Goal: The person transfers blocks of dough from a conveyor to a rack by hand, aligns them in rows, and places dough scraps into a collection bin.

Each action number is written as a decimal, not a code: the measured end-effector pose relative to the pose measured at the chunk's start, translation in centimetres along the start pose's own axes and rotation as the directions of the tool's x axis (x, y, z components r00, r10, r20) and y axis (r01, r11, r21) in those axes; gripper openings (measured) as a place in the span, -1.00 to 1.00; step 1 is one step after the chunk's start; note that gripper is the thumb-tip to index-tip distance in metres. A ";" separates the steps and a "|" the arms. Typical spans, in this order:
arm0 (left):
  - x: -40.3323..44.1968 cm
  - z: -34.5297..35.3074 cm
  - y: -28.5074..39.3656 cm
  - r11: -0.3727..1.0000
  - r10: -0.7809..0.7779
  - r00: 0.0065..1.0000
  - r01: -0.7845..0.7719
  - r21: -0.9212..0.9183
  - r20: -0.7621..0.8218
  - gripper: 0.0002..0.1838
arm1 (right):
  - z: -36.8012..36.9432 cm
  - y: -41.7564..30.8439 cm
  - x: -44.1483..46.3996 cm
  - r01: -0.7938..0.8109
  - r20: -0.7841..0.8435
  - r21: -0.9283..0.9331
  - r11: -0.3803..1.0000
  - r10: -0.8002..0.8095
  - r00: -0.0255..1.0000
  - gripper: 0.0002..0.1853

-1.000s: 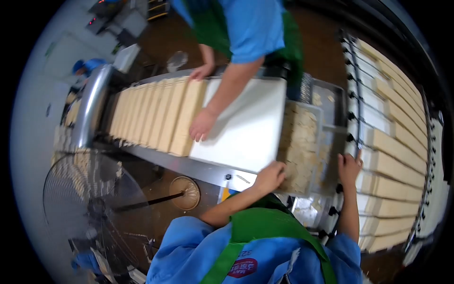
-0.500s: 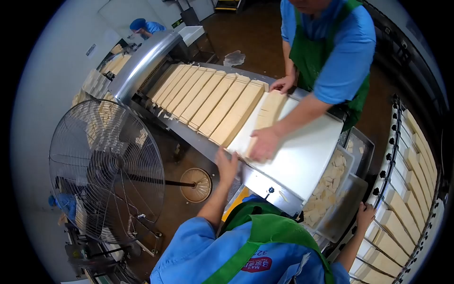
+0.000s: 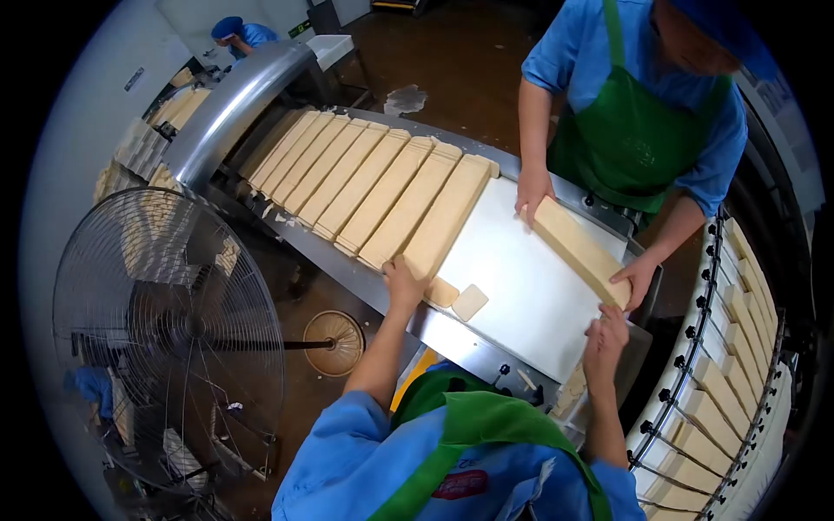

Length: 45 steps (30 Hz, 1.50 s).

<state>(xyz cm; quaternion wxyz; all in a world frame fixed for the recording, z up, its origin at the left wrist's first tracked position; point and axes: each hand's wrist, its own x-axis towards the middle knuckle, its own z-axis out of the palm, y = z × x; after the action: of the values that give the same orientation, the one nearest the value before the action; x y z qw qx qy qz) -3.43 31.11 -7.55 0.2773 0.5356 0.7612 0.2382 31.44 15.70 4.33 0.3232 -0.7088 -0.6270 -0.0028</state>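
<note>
Long pale stacks of thin sheets (image 3: 373, 187) lie side by side on the belt. My left hand (image 3: 404, 286) touches the near end of the rightmost stack, thumb and fingers apart. Beside it, two loose flat pieces (image 3: 470, 303) rest on the white surface (image 3: 521, 269). Across the belt, a co-worker's two hands hold a separate long stack (image 3: 575, 250) by its ends, tilted over the white surface. My right hand (image 3: 605, 343) is at the near end of that stack, fingers bent together; whatever they pinch is hidden.
A metal machine hood (image 3: 239, 108) stands over the belt's far left end. A large wire fan (image 3: 174, 339) is at the left. On the right, a curved rack (image 3: 695, 347) carries more stacks. The co-worker in a green apron (image 3: 634, 139) stands opposite.
The co-worker has lifted a stack and moved it right. My left hand stays by the row's near end, while my right hand has left the rack and come to the held stack.
</note>
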 end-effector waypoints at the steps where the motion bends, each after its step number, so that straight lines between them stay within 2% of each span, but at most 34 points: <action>1: -0.1 -0.2 0.3 1.000 0.007 1.000 -0.007 -0.028 0.008 -0.11 | 1.3 -0.9 0.9 0.050 0.053 0.021 0.999 -0.051 0.997 -0.93; 2: 0.0 -0.5 0.7 0.998 0.018 1.000 -0.018 -0.056 0.014 -0.10 | 2.8 -2.2 2.0 0.021 0.086 0.027 0.999 -0.023 0.996 -0.90; 4: -0.1 -0.5 0.4 0.997 0.075 0.997 -0.075 0.004 0.005 -0.07 | 7.4 -2.8 3.8 0.068 0.097 0.081 0.994 -0.075 0.992 -0.88; 6: 0.2 0.1 -0.2 0.993 0.106 0.993 -0.108 0.042 0.046 -0.05 | 11.3 -3.5 5.9 0.110 0.184 0.028 0.994 -0.113 0.976 -0.63; 7: 0.0 0.2 0.0 0.974 0.143 0.990 -0.144 0.177 0.020 -0.02 | 13.6 -3.5 7.0 0.110 0.248 0.007 0.994 -0.108 0.963 -0.48; 8: -0.2 0.2 0.2 0.972 0.160 0.987 -0.162 0.172 0.029 -0.02 | 15.7 -3.8 8.0 0.091 0.307 -0.060 0.994 -0.068 0.949 -0.36; 10: -0.3 0.2 0.6 0.948 0.147 0.988 -0.154 0.278 0.044 0.00 | 18.9 -5.2 10.9 -0.010 0.446 -0.187 0.982 0.094 0.890 -0.22; 11: -0.6 -0.1 1.2 0.926 0.139 0.989 -0.148 0.347 0.051 0.00 | 20.6 -5.7 12.2 -0.051 0.460 -0.217 0.975 0.148 0.876 -0.21; 15: -0.4 -0.4 1.3 0.909 0.139 0.985 -0.168 0.381 0.102 0.01 | 26.3 -7.7 17.7 -0.188 0.471 -0.279 0.942 0.305 0.828 -0.22; 19: -0.3 -0.5 1.3 0.878 0.188 0.975 -0.219 0.426 0.115 0.00 | 28.8 -10.5 23.1 -0.256 0.518 -0.229 0.939 0.341 0.785 -0.25; 22: -0.1 -0.5 1.2 0.860 0.210 0.969 -0.245 0.447 0.128 0.01 | 30.7 -11.9 25.3 -0.189 0.448 -0.252 0.949 0.287 0.847 -0.23; 23: -0.1 -0.5 1.0 0.833 0.253 0.960 -0.281 0.477 0.124 0.02 | 30.8 -12.4 25.8 -0.231 0.513 -0.263 0.937 0.339 0.789 -0.22; 24: 0.2 -0.6 1.2 0.830 0.263 0.955 -0.295 0.474 0.133 0.02 | 30.6 -12.9 26.3 -0.274 0.573 -0.278 0.921 0.388 0.722 -0.21; 26: 0.0 -1.0 1.6 0.874 0.171 0.960 -0.252 0.415 0.222 0.04 | 30.0 -12.8 25.9 -0.254 0.558 -0.310 0.916 0.392 0.731 -0.20; 28: -0.2 -0.6 1.0 0.882 0.207 0.949 -0.286 0.375 0.236 0.03 | 29.1 -11.7 25.5 -0.266 0.485 -0.306 0.914 0.390 0.783 -0.23; 29: -0.4 -0.3 0.6 0.883 0.238 0.943 -0.309 0.353 0.231 0.01 | 27.9 -10.9 25.0 -0.377 0.436 -0.229 0.897 0.441 0.784 -0.27; 30: -0.2 0.0 0.6 0.881 0.273 0.934 -0.338 0.330 0.229 0.00 | 26.3 -10.1 24.6 -0.402 0.408 -0.241 0.883 0.468 0.784 -0.27; 31: -0.4 -0.6 1.9 0.905 0.232 0.923 -0.321 0.279 0.308 -0.02 | 24.4 -9.1 24.2 -0.490 0.392 -0.269 0.829 0.559 0.731 -0.28; 32: -0.6 -0.6 2.8 0.890 0.279 0.898 -0.375 0.260 0.340 -0.02 | 22.3 -7.7 23.6 -0.581 0.364 -0.294 0.759 0.651 0.666 -0.30; 33: -1.0 -0.3 3.5 0.903 0.331 0.851 -0.411 0.126 0.407 -0.07 | 20.1 -5.9 23.0 -0.634 0.363 -0.300 0.713 0.699 0.616 -0.17; 34: -1.3 0.0 4.4 0.901 0.387 0.789 -0.434 -0.013 0.476 -0.11 | 18.7 -4.0 21.8 -0.684 0.300 -0.304 0.663 0.748 0.592 -0.17; 36: -2.4 0.6 6.8 0.858 0.463 0.636 -0.497 -0.132 0.617 -0.06 | 16.8 0.2 18.8 -0.696 0.067 -0.344 0.630 0.756 0.651 -0.04; 37: -3.4 0.9 8.0 0.869 0.420 0.614 -0.483 -0.102 0.668 -0.06 | 14.4 0.7 18.0 -0.718 0.120 -0.365 0.592 0.795 0.595 0.05; 38: -4.4 1.5 9.1 0.878 0.373 0.596 -0.474 -0.063 0.711 -0.05 | 13.0 1.4 17.0 -0.764 0.078 -0.309 0.566 0.816 0.573 0.01; 39: -5.1 2.9 9.3 0.849 0.415 0.604 -0.525 -0.052 0.680 -0.06 | 12.2 2.4 15.9 -0.813 0.027 -0.236 0.532 0.840 0.542 0.01; 40: -5.8 3.8 10.1 0.823 0.447 0.558 -0.563 -0.077 0.699 -0.06 | 11.3 3.5 14.6 -0.848 -0.017 -0.161 0.506 0.857 0.515 0.00; 41: -6.6 4.5 10.9 0.824 0.454 0.600 -0.564 -0.055 0.659 -0.07 | 9.6 4.3 13.0 -0.868 -0.055 -0.148 0.475 0.872 0.486 0.00; 42: -7.4 5.2 11.7 0.828 0.459 0.644 -0.560 -0.031 0.612 -0.08 | 7.7 4.9 11.3 -0.915 -0.075 0.024 0.404 0.913 0.401 0.00; 43: -8.2 5.8 12.5 0.808 0.481 0.616 -0.588 -0.041 0.623 -0.08 | 5.7 5.3 9.8 -0.925 -0.076 0.198 0.326 0.945 0.317 -0.01; 45: -10.5 7.0 13.9 0.665 0.687 0.504 -0.727 -0.173 0.523 -0.17 | 0.9 5.9 5.9 -0.912 -0.178 0.300 0.280 0.956 0.235 -0.03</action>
<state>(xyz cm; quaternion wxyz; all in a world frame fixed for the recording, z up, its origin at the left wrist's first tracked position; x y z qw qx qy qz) 13.64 25.94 -1.76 0.3420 0.8523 0.3702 0.1400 37.58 21.33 3.40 0.4046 -0.9070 -0.0152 0.1157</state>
